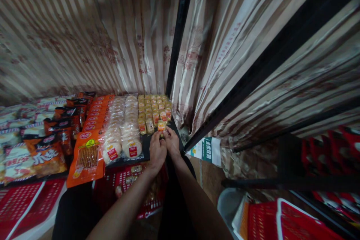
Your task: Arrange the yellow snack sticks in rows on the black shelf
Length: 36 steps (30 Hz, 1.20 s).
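At the near edge of the rows of small yellow packets [152, 105], both hands are meeting around one labelled packet [161, 126]. Its orange-and-white label is facing up, and it is sitting just beyond the fingertips, slightly in front of the nearest row. The left hand [157, 150] is pinching its near left side with curled fingers, while the right hand [172, 141] is closing its fingers on the near right side; how the hold is shared between them I cannot tell. Beneath the hands, the dark shelf [146, 146] is showing a bare strip. Just left, clear packs of round white cakes [131, 146] are standing in two rows, then orange bags of brown sticks [87, 153] are overlapping in a line. Below the shelf, between the knees, a red basket [111, 180] is holding small wrapped pieces [137, 169], partly hidden by the left forearm. Another red basket [42, 195] is resting at the left under the shelf.
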Available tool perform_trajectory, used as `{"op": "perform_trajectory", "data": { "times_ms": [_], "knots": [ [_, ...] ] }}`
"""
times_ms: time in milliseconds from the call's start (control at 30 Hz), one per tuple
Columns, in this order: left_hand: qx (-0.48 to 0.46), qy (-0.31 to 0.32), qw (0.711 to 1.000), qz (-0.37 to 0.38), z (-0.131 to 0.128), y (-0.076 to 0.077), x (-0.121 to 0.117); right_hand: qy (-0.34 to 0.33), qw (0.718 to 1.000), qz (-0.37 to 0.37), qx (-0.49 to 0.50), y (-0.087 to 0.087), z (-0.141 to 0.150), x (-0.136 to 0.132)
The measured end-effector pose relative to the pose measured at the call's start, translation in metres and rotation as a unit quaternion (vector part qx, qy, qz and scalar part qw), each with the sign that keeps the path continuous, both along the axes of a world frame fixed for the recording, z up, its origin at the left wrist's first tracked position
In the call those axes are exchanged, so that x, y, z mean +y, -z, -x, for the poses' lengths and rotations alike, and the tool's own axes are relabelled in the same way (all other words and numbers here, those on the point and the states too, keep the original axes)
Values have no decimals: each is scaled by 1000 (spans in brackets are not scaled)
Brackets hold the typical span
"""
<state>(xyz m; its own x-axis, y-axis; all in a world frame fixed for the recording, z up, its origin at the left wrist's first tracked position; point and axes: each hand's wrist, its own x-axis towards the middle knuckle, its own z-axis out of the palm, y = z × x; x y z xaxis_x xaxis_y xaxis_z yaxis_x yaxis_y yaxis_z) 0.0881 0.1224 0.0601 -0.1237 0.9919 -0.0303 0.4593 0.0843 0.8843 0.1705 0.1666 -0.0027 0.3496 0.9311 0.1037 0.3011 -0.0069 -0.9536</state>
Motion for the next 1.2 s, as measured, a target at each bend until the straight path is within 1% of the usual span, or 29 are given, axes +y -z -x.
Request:
{"op": "perform_trajectory", "data": {
  "times_ms": [133,367,500,633,800,933,1100,1200],
  "knots": [
    [11,4,1000,5,-2,0,10,-26,999,-7,-38,-4,-1,12],
    [28,-7,1000,-4,4,6,20,-59,995,21,-71,-10,3,23],
    [28,-1,1000,-6,5,10,21,-46,995,24,-87,-11,5,25],
    [30,12,999,-9,6,12,21,-31,996,36,-71,-12,5,27],
    [31,19,999,-5,8,12,21,-35,995,43,-86,-12,8,30],
    [38,29,999,5,10,14,23,-23,992,27,-124,-10,11,30],
    [47,30,998,-25,11,18,23,2,994,-16,-105,-5,13,23],
    [37,36,998,-25,11,21,23,7,992,-26,-120,-2,13,21]
  ]
}}
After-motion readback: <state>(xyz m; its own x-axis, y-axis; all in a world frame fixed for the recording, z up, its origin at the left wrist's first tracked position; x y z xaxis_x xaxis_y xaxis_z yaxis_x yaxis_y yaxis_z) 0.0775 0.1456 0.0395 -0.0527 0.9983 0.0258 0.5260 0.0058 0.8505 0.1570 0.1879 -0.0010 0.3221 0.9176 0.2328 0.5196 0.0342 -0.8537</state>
